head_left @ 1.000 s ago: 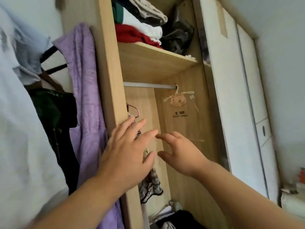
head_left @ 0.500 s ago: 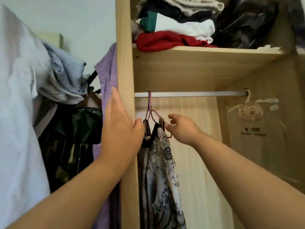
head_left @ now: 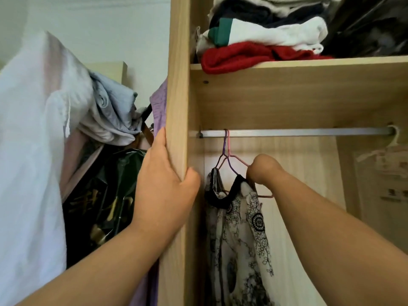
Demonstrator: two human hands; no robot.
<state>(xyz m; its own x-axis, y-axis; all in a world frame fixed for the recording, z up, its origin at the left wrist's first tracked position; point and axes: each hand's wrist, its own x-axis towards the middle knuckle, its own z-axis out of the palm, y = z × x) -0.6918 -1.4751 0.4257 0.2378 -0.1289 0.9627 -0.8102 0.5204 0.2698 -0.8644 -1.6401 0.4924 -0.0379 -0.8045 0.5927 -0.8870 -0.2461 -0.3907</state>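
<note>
Head view: looks up into an open wardrobe, with both bare arms reaching in.
Pink hanger (head_left: 239,161): hooked on the rail near its left end and crossed with a purple hanger (head_left: 222,151). Its right arm runs into the right fist.
Patterned dress (head_left: 245,228): hangs below the two hangers, its black neckline just under the fist. I cannot tell which hanger carries it.
Right hand (head_left: 263,168): grip curled tight round the pink hanger's sloping arm, fingertips hidden behind the knuckles.
Left hand (head_left: 164,184): grip clasps the side panel (head_left: 177,85), fingers flat up its outer face and thumb hooked round the front edge.
Rail (head_left: 309,132): bare between the two hangers and a pale sachet (head_left: 390,160) hung at the far right.
Shelf (head_left: 320,61): above the rail, bearing folded clothes (head_left: 254,55), red at the bottom, and a black bag (head_left: 371,25).
Outside the panel: purple cloth (head_left: 159,107), a white garment (head_left: 28,162) and a dark glossy bag (head_left: 99,195).
Just changed: a second ago both hands were spread in mid-air, short of the wardrobe. The left then settled on the panel, and now the right has closed on the hanger.
Meaning: the reach looks finished and the hold made. The hook is not yet off the rail, so lifting it appears to be the next step, with the left hand as a brace.
</note>
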